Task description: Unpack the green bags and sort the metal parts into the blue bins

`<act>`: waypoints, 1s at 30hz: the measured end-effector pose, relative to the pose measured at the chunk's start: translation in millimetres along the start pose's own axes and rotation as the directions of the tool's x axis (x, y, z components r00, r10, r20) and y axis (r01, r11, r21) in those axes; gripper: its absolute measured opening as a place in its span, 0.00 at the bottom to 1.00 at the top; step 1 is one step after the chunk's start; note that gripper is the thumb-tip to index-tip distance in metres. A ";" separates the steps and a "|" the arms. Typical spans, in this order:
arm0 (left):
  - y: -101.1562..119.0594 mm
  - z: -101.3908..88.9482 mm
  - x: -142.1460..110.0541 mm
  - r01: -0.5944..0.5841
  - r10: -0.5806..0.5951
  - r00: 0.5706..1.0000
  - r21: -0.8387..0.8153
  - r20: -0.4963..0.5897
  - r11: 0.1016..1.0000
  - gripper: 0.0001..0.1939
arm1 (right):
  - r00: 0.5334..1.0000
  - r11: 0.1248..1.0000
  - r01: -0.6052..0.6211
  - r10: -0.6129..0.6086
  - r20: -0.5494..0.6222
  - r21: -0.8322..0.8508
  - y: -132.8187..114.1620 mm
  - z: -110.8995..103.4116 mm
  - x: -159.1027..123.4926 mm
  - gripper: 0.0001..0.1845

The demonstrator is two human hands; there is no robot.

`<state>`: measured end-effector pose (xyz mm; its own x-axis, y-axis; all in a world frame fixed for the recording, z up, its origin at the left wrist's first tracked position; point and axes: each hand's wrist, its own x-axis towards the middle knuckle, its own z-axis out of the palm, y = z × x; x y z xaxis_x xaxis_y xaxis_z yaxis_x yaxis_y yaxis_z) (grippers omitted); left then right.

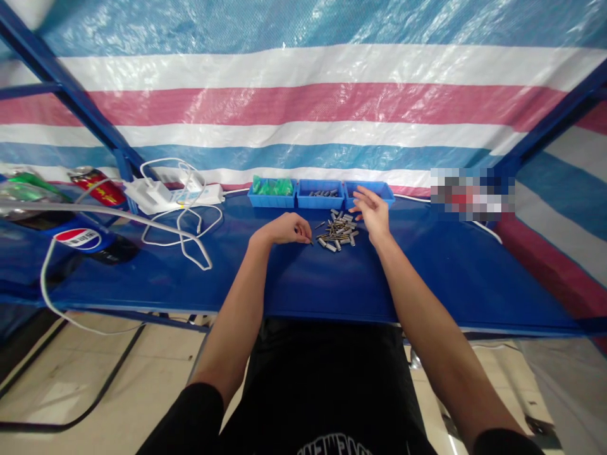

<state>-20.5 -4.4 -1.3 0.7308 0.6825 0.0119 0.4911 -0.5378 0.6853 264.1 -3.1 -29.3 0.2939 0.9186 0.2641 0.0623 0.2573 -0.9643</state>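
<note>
A pile of several small metal screws and sleeves [339,232] lies on the blue table [455,272]. My left hand [287,229] rests just left of the pile, fingers curled in a pinch on a small dark screw. My right hand [372,212] hovers over the pile's right edge with its fingers spread and nothing in it. Behind the pile stand three small blue bins: the left one [272,193] holds green pieces, the middle one [320,193] holds some metal parts, and the right one [379,188] is partly hidden by my right hand.
A white power strip with chargers and looping cables [173,193] lies at the back left. Drink bottles and a red can [97,186] crowd the far left. A striped tarp hangs behind the table, with blue frame posts at both sides.
</note>
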 end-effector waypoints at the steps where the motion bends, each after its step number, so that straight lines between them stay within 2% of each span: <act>1: -0.1 1.0 1.3 0.011 -0.011 1.000 0.018 -0.005 1.000 0.09 | 1.000 1.000 -0.002 0.002 -0.009 -0.009 2.4 -1.0 1.3 0.30; 5: 0.0 5.3 5.4 0.027 -0.020 0.998 0.128 -0.057 0.991 0.06 | 1.000 1.000 0.000 0.000 0.004 -0.007 3.9 -0.3 0.9 0.26; 8: 2.7 9.8 10.3 -0.022 0.042 0.984 0.117 -0.171 0.993 0.06 | 1.000 1.000 0.006 -0.006 0.026 0.013 -1.7 2.8 -3.1 0.23; 12: 12.6 20.6 22.0 -0.076 0.063 0.897 -0.012 -0.438 0.997 0.06 | 0.995 0.999 -0.004 0.000 0.097 0.043 -8.9 6.1 -8.4 0.17; 16: 18.2 36.4 35.2 -0.150 0.005 0.819 -0.206 -0.573 0.967 0.08 | 0.977 1.000 -0.012 0.009 0.215 0.014 -10.5 8.7 -12.1 0.13; 19: 14.7 46.0 42.2 -0.190 -0.056 0.798 -0.340 -0.600 0.921 0.12 | 0.961 1.000 -0.006 0.011 0.276 -0.018 -10.2 10.7 -14.0 0.13; 22: 9.4 50.2 45.7 -0.215 -0.111 0.795 -0.448 -0.597 0.868 0.15 | 0.952 0.999 -0.006 0.016 0.305 -0.036 -11.2 11.9 -15.6 0.14; 30: 10.5 51.1 45.4 -0.292 -0.068 0.830 -0.535 -0.554 0.793 0.24 | 0.933 1.000 -0.005 0.014 0.358 -0.025 -17.4 13.2 -21.0 0.18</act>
<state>42.1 -4.4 -30.8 0.3102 0.8773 0.3663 -0.0779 -0.3606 0.9295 244.2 -22.9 -17.8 -0.0666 0.9686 0.2396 0.0849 0.2448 -0.9659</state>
